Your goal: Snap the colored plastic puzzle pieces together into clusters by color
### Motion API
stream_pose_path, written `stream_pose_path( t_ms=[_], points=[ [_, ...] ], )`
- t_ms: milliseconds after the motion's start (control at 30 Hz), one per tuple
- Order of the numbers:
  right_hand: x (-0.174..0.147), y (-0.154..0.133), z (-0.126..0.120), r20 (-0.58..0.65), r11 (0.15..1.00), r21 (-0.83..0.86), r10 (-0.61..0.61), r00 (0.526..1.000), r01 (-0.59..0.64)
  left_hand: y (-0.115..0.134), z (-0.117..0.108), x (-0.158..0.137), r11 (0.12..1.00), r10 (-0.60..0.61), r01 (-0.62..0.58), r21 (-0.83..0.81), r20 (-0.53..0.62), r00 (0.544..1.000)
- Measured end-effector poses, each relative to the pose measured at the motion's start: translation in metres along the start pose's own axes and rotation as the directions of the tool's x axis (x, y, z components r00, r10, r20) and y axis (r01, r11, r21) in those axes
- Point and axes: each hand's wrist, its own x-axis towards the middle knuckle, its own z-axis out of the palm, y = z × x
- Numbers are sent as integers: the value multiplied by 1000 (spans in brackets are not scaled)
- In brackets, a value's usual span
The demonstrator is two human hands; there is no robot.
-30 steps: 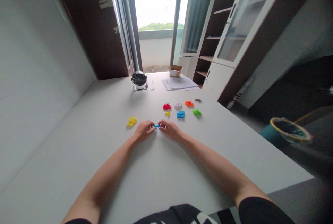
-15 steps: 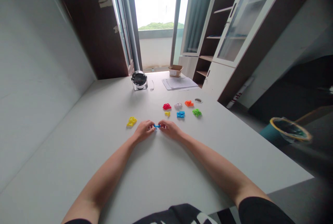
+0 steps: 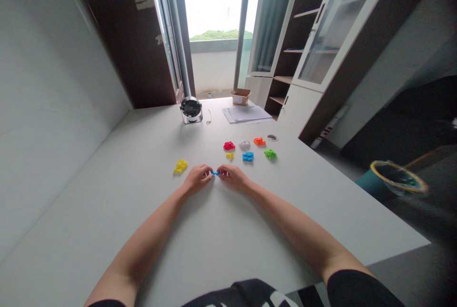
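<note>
A small blue plastic piece (image 3: 215, 173) is pinched between my two hands, just above the white table. My left hand (image 3: 198, 178) grips its left end with thumb and fingers. At its right end, the fingertips of my right hand (image 3: 231, 176) are closed on it. Its exact shape is too small to make out. Left of my hands lies a yellow plastic piece (image 3: 181, 166). Beyond my right hand are a small yellow piece (image 3: 229, 156), a red piece (image 3: 229, 145), a whitish piece (image 3: 244, 144), a blue piece (image 3: 247, 156), an orange piece (image 3: 259, 141) and a green piece (image 3: 270, 153).
On the white table (image 3: 214, 240), a round silver-and-black device (image 3: 191, 109) stands at the back left. Papers (image 3: 248, 113) and an open cardboard box (image 3: 241, 97) lie at the back. A round hole (image 3: 272, 138) is near the right edge; a bin (image 3: 389, 181) stands on the floor.
The blue piece between my hands has tilted or turned very slightly. My hands stay in nearly the same place, and the other pieces have not moved.
</note>
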Motion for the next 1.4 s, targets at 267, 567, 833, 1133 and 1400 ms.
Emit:
stream_pose_path(
  t_ms=[267, 567, 833, 1133, 1400],
  points=[
    [1, 1, 0, 8, 1000, 2, -3, 1000, 3, 1, -1, 0, 1000, 5, -5, 5, -6, 1000],
    [0, -3, -2, 19, 1000, 1, 6, 1000, -6, 1, -1, 0, 1000, -2, 2, 2, 3, 1000],
    [0, -4, -3, 19, 1000, 4, 15, 1000, -15, 2, -1, 0, 1000, 2, -2, -1, -4, 1000],
    [1, 0, -1, 28, 1000, 13, -7, 1000, 7, -1, 0, 0, 1000, 4, -4, 6, 3, 1000],
    [1, -1, -1, 24, 1000, 13, -6, 1000, 6, 1, -1, 0, 1000, 1, -1, -2, 9, 1000]
  ],
)
